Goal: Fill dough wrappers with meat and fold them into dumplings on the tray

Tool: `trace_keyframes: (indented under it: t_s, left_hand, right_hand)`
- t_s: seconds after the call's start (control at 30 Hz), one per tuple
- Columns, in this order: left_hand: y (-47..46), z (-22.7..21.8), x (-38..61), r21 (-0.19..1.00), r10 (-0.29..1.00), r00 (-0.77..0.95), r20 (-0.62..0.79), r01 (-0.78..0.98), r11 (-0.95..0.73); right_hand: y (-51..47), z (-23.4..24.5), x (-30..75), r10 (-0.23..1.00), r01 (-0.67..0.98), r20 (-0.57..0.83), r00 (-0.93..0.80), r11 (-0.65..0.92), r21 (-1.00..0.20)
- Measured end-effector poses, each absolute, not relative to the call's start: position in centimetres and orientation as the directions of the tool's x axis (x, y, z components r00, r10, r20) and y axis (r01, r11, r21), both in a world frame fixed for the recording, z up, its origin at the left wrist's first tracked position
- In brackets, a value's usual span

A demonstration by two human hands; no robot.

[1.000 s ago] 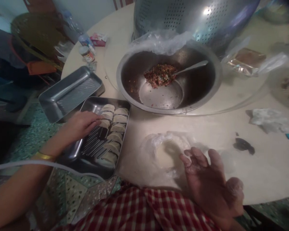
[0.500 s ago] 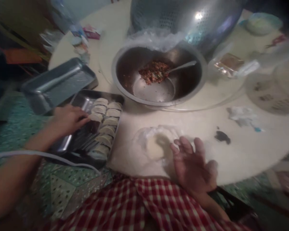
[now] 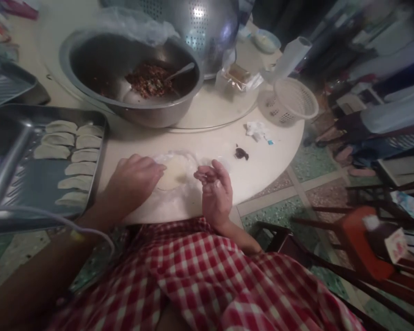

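Observation:
A stack of round dough wrappers [image 3: 172, 174] lies on clear plastic at the near edge of the pale round table [image 3: 262, 161]. My left hand [image 3: 133, 179] rests palm down at the stack's left side, its fingertips on the wrappers. My right hand [image 3: 215, 193] hovers just right of the stack, floury, fingers loosely curled and apart, holding nothing. A metal tray [image 3: 7, 184] at the left carries two rows of folded dumplings [image 3: 74, 161]. A big steel bowl [image 3: 89, 99] behind holds minced filling [image 3: 148, 80] and a spoon [image 3: 181, 71].
A perforated steel colander [image 3: 207, 27] stands behind the bowl. A white plastic basket [image 3: 293, 99], a foil packet [image 3: 239, 73] and crumpled scraps [image 3: 257, 131] lie at the right. A second tray [image 3: 7, 85] sits far left. Dark wooden chairs [image 3: 365, 230] stand on the tiled floor.
My left hand left the dumpling tray and came to the wrapper stack. My right hand drew closer to the stack. The view swung right.

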State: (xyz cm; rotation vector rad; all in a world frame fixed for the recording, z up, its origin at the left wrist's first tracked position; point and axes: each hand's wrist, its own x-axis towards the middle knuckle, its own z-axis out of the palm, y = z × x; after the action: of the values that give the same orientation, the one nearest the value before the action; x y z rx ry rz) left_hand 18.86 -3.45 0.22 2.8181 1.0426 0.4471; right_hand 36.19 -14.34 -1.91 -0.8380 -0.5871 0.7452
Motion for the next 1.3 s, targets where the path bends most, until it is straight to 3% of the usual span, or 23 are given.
trace_keyframes:
  t_s: [0.17,0.33,0.67,0.87,1.1,1.3]
  left_hand:
    - [-2.2,0.1,20.6,0.053,0.670,0.723,0.166,0.672,-0.738]
    - [-3.0,-0.2,21.0,-0.003,0.701,0.696,0.155,0.710,-0.704]
    - [-4.0,-0.5,21.5,0.124,0.741,0.627,0.240,0.737,-0.664]
    - [-4.4,-0.7,21.3,0.109,0.735,0.631,0.247,0.736,-0.668]
    - [-4.8,-1.4,20.6,0.069,0.702,0.667,0.250,0.711,-0.700]
    - [-2.7,-2.1,21.0,0.267,0.775,0.586,0.237,0.728,-0.631]
  right_hand:
    - [-16.7,-2.9,36.9,0.783,-0.370,0.133,0.608,0.427,-0.825]
    - [-17.4,-3.6,37.3,0.782,-0.334,0.135,0.609,0.407,-0.850]
    - [-17.0,-4.3,37.1,0.791,-0.288,0.188,0.582,0.416,-0.862]
    - [-16.8,-4.6,37.0,0.793,-0.282,0.226,0.566,0.443,-0.851]
    - [-16.7,-4.7,36.7,0.812,-0.282,0.174,0.556,0.382,-0.880]
    - [-15.7,-4.9,36.3,0.842,-0.248,0.196,0.503,0.358,-0.900]
